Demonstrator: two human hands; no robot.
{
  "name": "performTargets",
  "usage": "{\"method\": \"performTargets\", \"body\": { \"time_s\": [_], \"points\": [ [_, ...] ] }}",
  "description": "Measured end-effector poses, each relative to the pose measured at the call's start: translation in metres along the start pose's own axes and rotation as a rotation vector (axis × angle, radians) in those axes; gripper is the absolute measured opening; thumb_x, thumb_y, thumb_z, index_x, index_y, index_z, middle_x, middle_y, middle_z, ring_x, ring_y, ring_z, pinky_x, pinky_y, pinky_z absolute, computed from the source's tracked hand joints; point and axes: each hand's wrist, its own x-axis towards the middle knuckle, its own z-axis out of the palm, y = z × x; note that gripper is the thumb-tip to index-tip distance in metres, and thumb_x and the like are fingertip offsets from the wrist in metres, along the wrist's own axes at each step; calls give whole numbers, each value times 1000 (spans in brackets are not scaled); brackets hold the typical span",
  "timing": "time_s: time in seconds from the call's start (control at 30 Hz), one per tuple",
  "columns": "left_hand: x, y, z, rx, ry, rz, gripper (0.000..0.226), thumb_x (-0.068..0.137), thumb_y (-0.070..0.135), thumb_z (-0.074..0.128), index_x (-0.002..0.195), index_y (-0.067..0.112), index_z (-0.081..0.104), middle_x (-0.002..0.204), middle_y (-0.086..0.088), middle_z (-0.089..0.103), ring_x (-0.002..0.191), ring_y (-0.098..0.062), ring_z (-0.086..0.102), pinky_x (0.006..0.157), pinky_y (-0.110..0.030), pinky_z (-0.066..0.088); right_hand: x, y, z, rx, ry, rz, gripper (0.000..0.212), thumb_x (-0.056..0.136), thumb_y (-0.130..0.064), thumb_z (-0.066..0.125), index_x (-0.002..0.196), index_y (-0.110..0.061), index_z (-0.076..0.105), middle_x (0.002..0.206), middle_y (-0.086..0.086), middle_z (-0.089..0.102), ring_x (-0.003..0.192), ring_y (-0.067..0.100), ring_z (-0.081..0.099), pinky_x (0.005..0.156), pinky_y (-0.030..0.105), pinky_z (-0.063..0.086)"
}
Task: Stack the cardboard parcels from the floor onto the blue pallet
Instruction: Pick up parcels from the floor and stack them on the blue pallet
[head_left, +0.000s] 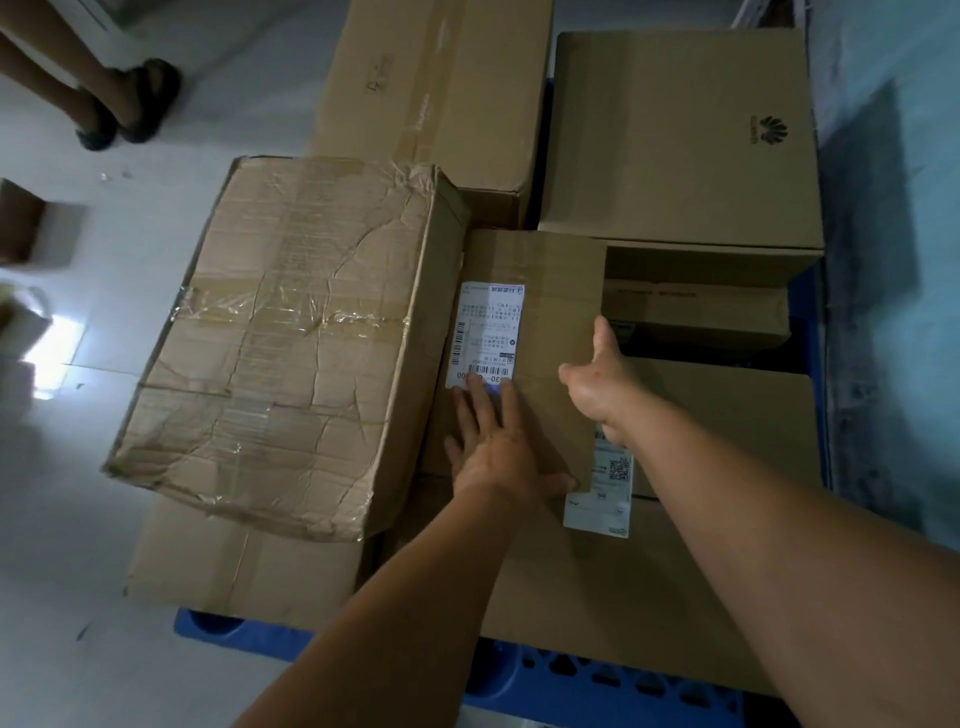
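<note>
A medium cardboard parcel with a white shipping label lies on top of other boxes on the blue pallet. My left hand presses flat on its near end, fingers straight, tips on the label. My right hand holds its right edge, thumb on top and fingers over the side. A large crumpled taped parcel sits tight against its left side. Several more parcels fill the pallet, among them a tall box at the back right and a long one behind.
A person's legs in dark sandals stand on the pale floor at upper left. Small boxes lie at the left edge. A light blue wall runs along the pallet's right side.
</note>
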Motion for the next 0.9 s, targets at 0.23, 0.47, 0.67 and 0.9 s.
{"method": "performTargets", "body": {
  "time_s": [0.23,0.47,0.67,0.9],
  "points": [
    [-8,-3,-5,-113,14,-2,118,76,53,70,151,25,-17,155,-4,-32,142,-24,-29,116,-50,-4,-19,4,3,71,42,12,77,98,-19,50,152,-34,-3,161,-3,8,145,22,19,115,43,24],
    [-45,0,-19,-546,248,-20,70,94,36,53,152,26,15,157,-1,24,143,-20,26,114,-44,31,-70,4,-1,241,129,-16,66,97,-32,51,151,-33,13,157,-3,24,139,20,33,103,39,36],
    [-109,-7,-36,-899,363,-79,53,99,31,48,148,22,33,146,0,45,136,-16,40,113,-34,32,-142,-5,-2,328,125,-56,56,99,-41,41,150,-29,22,154,-3,32,135,16,38,93,28,33],
    [-192,-38,-57,-1152,426,-115,47,99,33,47,142,16,42,128,4,59,121,-15,53,104,-32,42,-226,-22,24,365,142,-71,51,99,-49,33,146,-29,34,148,-1,40,131,16,42,93,29,33]
  ]
}}
